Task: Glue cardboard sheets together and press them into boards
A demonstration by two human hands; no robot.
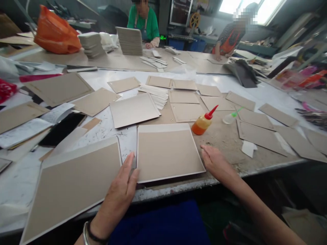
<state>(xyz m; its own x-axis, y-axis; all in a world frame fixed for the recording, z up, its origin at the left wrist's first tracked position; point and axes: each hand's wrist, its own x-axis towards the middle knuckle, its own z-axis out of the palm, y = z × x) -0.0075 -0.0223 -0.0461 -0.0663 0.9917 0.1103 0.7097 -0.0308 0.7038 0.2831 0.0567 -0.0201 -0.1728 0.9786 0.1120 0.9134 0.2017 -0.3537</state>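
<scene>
Both hands are open, with the fingers straight and close together, and neither one is closed around anything. The left hand [120, 187] stands at the left side of a grey-brown board [166, 153], its thumb against this side. The right hand [214, 160] is at the opposite side, fingertips pointing to the far edge of the worktop [163, 195]; whether they press on the board, I cannot tell. The board lies flat near the middle of the near edge of the worktop. It is rectangular, smooth and matt, with a pale band along its far side and a thin white border.

To the left, a similar board with a pale band [79, 180] lies at an angle along the near edge. Just beyond the right far corner of the middle board stands a squeeze bottle [201, 124], translucent, with orange liquid and a red pointed nozzle. Near it is a smaller whitish bottle [230, 117] with a green tip. Thin white strips [155, 93] lie stacked farther away.
</scene>
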